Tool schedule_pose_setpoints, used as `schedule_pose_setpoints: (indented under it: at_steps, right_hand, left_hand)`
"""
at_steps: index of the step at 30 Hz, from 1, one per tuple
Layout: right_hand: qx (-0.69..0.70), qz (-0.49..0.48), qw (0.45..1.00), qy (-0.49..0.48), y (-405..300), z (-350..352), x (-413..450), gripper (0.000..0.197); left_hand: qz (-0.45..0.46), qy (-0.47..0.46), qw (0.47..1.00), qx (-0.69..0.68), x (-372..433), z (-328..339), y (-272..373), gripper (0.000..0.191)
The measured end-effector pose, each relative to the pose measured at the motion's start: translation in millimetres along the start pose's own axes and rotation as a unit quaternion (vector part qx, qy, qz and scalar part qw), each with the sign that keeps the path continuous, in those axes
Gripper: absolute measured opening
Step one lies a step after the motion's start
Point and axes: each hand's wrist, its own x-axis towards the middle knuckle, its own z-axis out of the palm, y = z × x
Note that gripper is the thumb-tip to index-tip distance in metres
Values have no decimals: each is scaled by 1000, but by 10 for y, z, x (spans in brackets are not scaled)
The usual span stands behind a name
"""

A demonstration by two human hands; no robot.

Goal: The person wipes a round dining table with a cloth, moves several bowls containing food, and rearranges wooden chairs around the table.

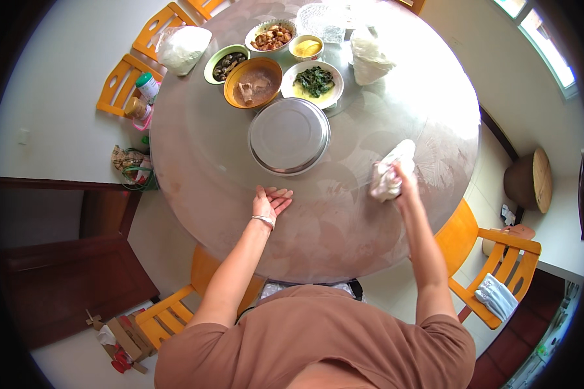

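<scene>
My right hand (405, 184) grips a bunched white cloth (393, 167) against the right part of a round, clear-covered table (340, 219). My left hand (272, 200), with a silver bangle (264, 221) at the wrist, is held palm up with fingers apart over the table's near left part. Nothing lies in it. Just beyond that hand sits a round metal lid (289, 135), apart from the fingers. What the lid covers, if anything, is hidden.
Behind the lid stand a soup bowl (229, 95), a plate of leafy greens (316, 81) and several other dishes. Plastic bags (370, 56) (184, 48) flank them. Wooden chairs (501, 253) (168, 311) surround the table. A dark basket-like container (525, 180) stands at right.
</scene>
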Motion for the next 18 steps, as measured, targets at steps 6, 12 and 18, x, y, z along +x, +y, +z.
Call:
schedule_pose_setpoints:
  at_steps: [6,12,18]
  right_hand:
    - [-8,90,995,-32,749,271,-868,46]
    - [-237,36,951,-193,437,-24,-1205,55]
    - [-427,-163,889,-2,-1372,-815,-395,84]
  left_hand:
    - [-16,-19,1000,10,51,195,-44,49]
    - [-13,-14,1000,1,154,-170,-4,52]
    - [-2,-25,999,43,162,-92,38,51]
